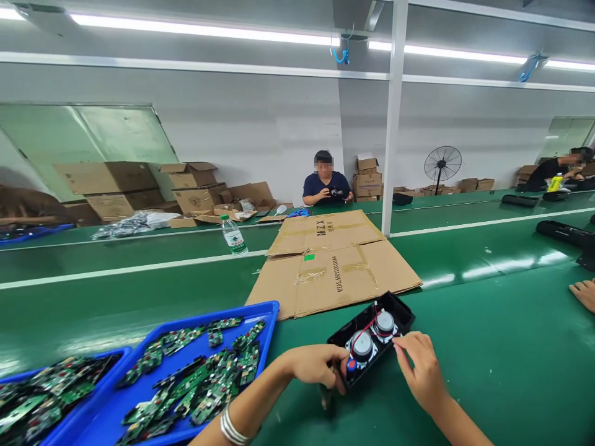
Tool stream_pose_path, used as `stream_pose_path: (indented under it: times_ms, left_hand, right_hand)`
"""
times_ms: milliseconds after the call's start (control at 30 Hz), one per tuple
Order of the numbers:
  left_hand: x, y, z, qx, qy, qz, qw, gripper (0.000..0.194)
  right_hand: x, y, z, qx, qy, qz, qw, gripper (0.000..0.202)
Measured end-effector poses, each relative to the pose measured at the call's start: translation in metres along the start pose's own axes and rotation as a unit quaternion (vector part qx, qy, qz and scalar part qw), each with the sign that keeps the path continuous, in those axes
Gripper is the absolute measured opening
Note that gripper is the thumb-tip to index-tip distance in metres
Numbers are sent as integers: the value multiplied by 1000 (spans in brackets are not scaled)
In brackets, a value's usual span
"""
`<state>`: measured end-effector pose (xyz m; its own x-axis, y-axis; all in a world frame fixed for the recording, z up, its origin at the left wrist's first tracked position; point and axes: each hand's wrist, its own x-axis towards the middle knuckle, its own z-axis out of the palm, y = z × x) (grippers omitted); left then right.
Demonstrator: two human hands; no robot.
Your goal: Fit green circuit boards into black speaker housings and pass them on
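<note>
Case (379, 355) at five o'clock on the desk (493, 359); left hand (320, 365) grips its eight-o'clock end, right hand (421, 365) at four, pinch unclear. Seating speakers (362, 346), seemingly; steadiness needed.

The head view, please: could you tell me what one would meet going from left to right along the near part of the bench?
Left blue tray, right blue tray, left hand, black case with two round speakers, right hand, another person's hand at the picture's edge.
</note>
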<state>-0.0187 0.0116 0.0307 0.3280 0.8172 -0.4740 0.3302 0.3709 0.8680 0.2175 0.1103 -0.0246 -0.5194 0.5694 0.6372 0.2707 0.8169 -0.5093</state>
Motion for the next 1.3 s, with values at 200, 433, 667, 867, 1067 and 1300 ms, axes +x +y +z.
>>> stream_pose_path:
  times_ms: [200, 433, 667, 867, 1067, 1300]
  left_hand:
    - [-34, -13, -18, 9, -76, -12, 997, 16]
    - [-65, -3, -18, -113, 189, 120, 968, 30]
    - [-69, 13, -3, -140, 369, 163, 904, 37]
    - [-70, 13, 2, -116, 427, 180, 878, 40]
    - [-64, 10, 6, -94, 467, 191, 858, 40]
    - [-55, 10, 12, -96, 481, 191, 850, 24]
  right_hand:
    - [-8, -49, -4, -1, -170, -138, 976, 27]
    - [1, -69, 17, -32, -269, -34, 962, 29]
    - [51, -93, 18, 277, -223, 144, 923, 35]
    - [77, -102, 37, 365, -118, 169, 908, 29]
    - [71, -104, 53, 425, -172, 176, 871, 30]
    - [71, -108, 49, 324, -197, 179, 908, 28]
